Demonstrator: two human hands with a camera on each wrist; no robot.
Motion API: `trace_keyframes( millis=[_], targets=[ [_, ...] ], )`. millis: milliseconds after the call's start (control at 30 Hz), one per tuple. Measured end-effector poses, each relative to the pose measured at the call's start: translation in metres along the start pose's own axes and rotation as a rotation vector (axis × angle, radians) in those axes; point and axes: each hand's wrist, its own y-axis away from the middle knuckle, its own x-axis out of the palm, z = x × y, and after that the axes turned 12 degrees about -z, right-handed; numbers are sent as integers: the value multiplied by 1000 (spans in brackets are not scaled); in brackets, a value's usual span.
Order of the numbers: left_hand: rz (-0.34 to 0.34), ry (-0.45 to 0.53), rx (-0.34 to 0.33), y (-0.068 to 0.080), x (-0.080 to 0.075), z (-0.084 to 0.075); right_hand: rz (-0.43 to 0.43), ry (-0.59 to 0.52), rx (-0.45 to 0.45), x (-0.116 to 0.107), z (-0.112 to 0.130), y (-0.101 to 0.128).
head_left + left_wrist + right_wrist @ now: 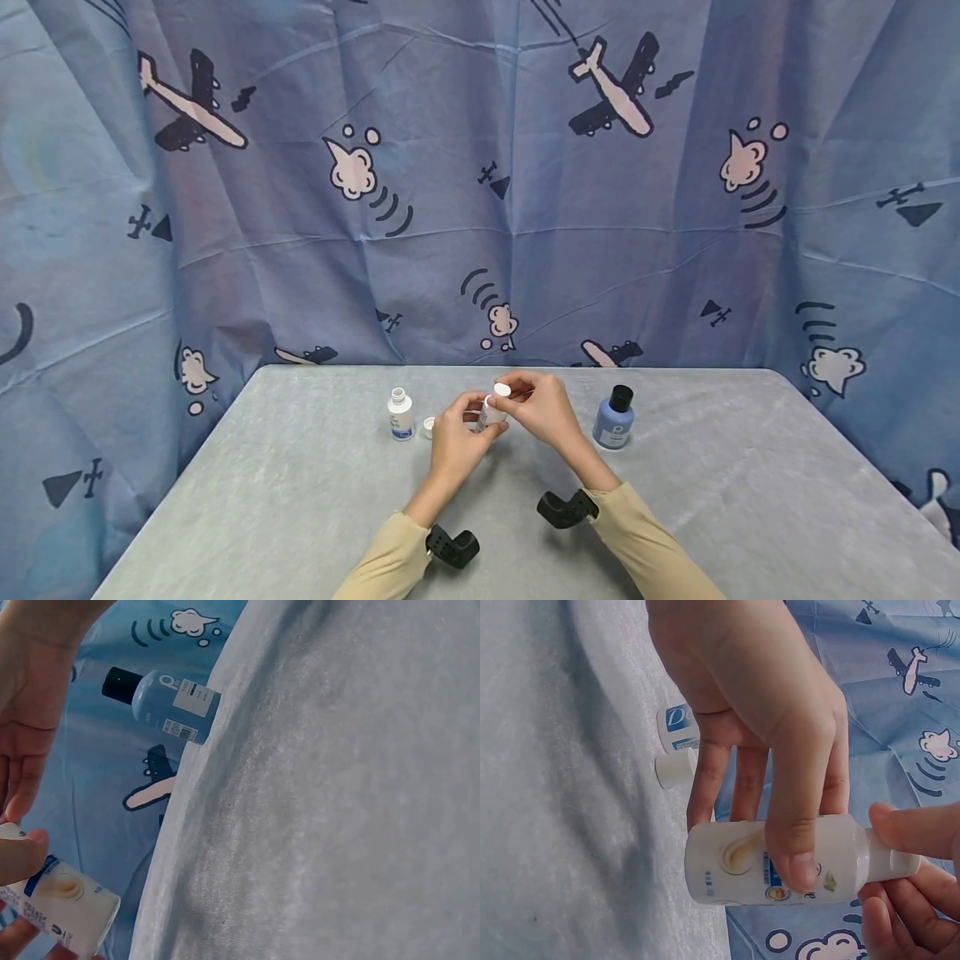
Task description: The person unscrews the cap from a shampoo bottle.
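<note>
A white bottle [727, 862] with a blue-marked label is held above the table by the left hand [459, 433], thumb on one side and fingers on the other. At its neck, the right hand [540, 407] pinches the white cap [502, 389] between thumb and fingers. The cap sits at the bottle's top in the right wrist view. Just left of the hands, a second white bottle [401, 417] stands upright with its narrow neck uncovered. A loose white cap [429, 427] lies on the table beside it, partly behind the left hand.
A blue bottle [613, 423] with a black cap stands upright to the right of the hands. The grey cloth-covered table [300, 500] ends at a blue curtain [450, 250] printed with airplanes. Black wrist cameras sit over both tan sleeves.
</note>
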Motion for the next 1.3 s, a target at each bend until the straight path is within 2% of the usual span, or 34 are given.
trace_keyframes(
  millis=[467,1033,1167,1300],
  targets=[
    [136,64,-20,2,-5,3,98,-37,11,-3,-3,3],
    [312,62,35,0,-10,8,285,-125,-22,-11,-8,4],
    [299,47,37,0,-10,9,311,-150,-42,-11,-9,5],
    [234,21,30,1,-9,8,272,-135,-34,-10,-8,6]
  ],
)
